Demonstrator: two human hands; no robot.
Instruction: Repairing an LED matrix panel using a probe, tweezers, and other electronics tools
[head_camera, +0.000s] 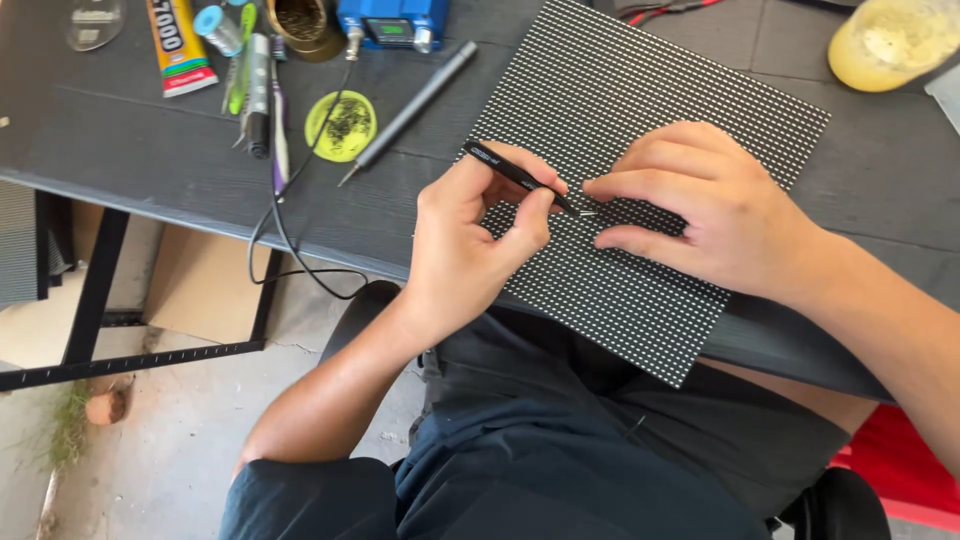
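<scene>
Left hand (470, 245) pinches black tweezers (525, 178), tips on LED matrix panel (640, 130) at frame center. Right hand (715, 215) fingers spread flat on panel. Orange-and-white glue tube (178, 45) upper left, round yellow tin (341, 126) beside it.

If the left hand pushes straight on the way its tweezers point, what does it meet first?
Most likely the right hand's fingertips, pressed on the dotted panel just beyond the tweezers tip held by the left hand; the gap between them is hard to judge.
</scene>
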